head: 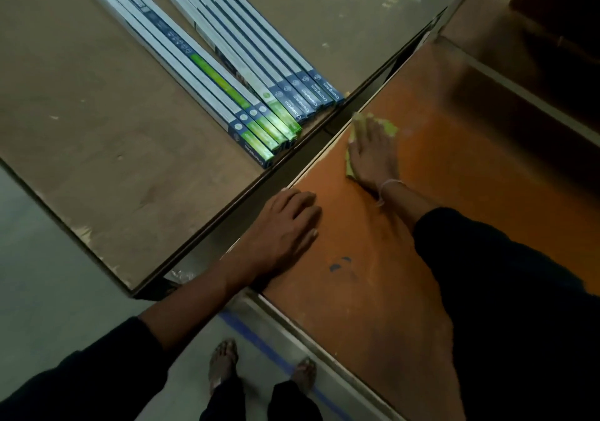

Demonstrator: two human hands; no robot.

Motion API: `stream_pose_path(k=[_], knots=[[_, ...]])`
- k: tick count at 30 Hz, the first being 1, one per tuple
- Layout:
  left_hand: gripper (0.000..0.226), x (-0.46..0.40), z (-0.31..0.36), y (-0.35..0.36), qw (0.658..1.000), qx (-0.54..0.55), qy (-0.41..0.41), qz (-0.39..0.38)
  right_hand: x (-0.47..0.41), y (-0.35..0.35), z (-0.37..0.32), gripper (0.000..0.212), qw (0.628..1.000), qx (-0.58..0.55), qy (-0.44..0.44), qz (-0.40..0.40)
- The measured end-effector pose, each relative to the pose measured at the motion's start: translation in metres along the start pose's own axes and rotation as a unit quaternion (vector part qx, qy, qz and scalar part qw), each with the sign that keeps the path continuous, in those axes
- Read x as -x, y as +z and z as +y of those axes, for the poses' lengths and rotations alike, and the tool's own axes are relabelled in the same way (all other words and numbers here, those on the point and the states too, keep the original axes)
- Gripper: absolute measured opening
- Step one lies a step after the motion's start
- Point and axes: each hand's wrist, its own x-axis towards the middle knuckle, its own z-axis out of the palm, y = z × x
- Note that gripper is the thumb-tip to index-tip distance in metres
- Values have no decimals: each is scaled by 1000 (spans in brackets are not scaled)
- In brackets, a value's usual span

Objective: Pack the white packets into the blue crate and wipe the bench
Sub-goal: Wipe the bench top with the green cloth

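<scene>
Right hand (370, 154) lay flat, fingers (358, 134) straight, pressing a yellow-green cloth (391, 127) onto the orange desk (389, 258) near its far edge; left hand (285, 225) rested on the desk's left edge, fingers relaxed, gripping nothing. Long boxes (259, 102) marked "Crompton" lay on the adjacent brown desk (97, 128), across a gap.

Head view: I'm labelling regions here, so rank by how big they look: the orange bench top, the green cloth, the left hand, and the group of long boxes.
1. Orange bench top
2. Long boxes
3. Left hand, though it is nearer the camera
4. Green cloth, mostly hidden under the right hand, so its real size is unsure
</scene>
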Motion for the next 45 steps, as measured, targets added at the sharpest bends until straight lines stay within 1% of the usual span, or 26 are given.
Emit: stream_pose_path(k=[2, 3, 4, 6, 7, 8, 11, 12, 15, 16, 17, 19, 20, 21, 24, 25, 28, 29, 32, 33, 36, 37, 40, 41, 44, 45], knots=[[47, 11, 3, -3, 1000, 4, -8, 6, 15, -4, -8, 58, 992, -4, -127, -26], [48, 16, 4, -3, 1000, 3, -15, 7, 18, -6, -8, 57, 990, -7, -140, -26], [47, 20, 6, -4, 1000, 1, -21, 10, 17, -7, -8, 57, 994, -5, -109, -14], [47, 26, 8, -2, 1000, 2, -28, 13, 14, -4, -16, 61, 999, -15, 39, 5], [46, 28, 10, -2, 999, 6, -31, 16, 15, -2, -25, 62, 997, -15, 76, 8], [46, 30, 11, -2, 999, 8, -33, 22, 20, -1, -36, 62, 998, -7, 54, 6], [46, 37, 13, -6, 999, 14, -31, 29, 44, -4, -47, 58, 992, -6, -127, -23], [46, 40, 14, -8, 999, 16, -32, 34, 48, -5, -45, 57, 990, -13, -138, -24], [45, 53, 16, -11, 998, 21, -27, 52, 52, 1, -54, 60, 1000, -20, 5, -3], [45, 58, 17, -12, 998, 22, -27, 55, 56, 2, -63, 61, 1000, -16, 18, -1], [45, 64, 16, -13, 998, 23, -28, 58, 62, 3, -71, 61, 1000, -9, -16, -4], [44, 76, 16, -15, 997, 27, -27, 62, 75, 1, -72, 59, 991, -2, -131, -24], [44, 82, 15, -17, 997, 27, -26, 64, 79, -3, -68, 59, 987, -6, -156, -29], [45, 87, 14, -18, 997, 25, -23, 63, 80, -3, -65, 60, 990, -10, -141, -24], [45, 103, 9, -21, 998, 22, -15, 66, 83, -1, -74, 63, 1000, -27, 5, -12], [45, 108, 7, -21, 997, 29, -18, 66, 88, -1, -82, 63, 1000, -19, -1, -13], [49, 121, 4, -19, 994, 80, -54, 54, 109, 0, -82, 59, 991, -8, -130, -21], [52, 124, 4, -19, 991, 102, -69, 54, 113, -1, -76, 59, 992, -8, -128, -18], [69, 130, 8, -20, 967, 202, -142, 70, 120, 0, -76, 61, 999, -24, 23, 3], [78, 131, 9, -25, 949, 250, -179, 70, 125, 1, -82, 61, 1000, -18, 22, 2], [105, 135, 5, -33, 887, 383, -257, 17, 146, 0, -83, 59, 995, -10, -94, -6], [112, 136, 3, -34, 872, 410, -266, 2, 150, 1, -80, 59, 996, -12, -90, -4], [123, 136, -6, -27, 845, 463, -267, -13, 154, 3, -92, 62, 999, -22, 28, 5], [121, 136, -8, -24, 842, 472, -262, -14, 159, 4, -103, 62, 1000, -13, 6, 2], [115, 137, -13, -19, 845, 472, -250, -15, 179, 5, -113, 60, 983, 0, -183, -19], [113, 137, -15, -19, 845, 471, -251, -17, 177, 3, -110, 60, 982, -1, -187, -16]])
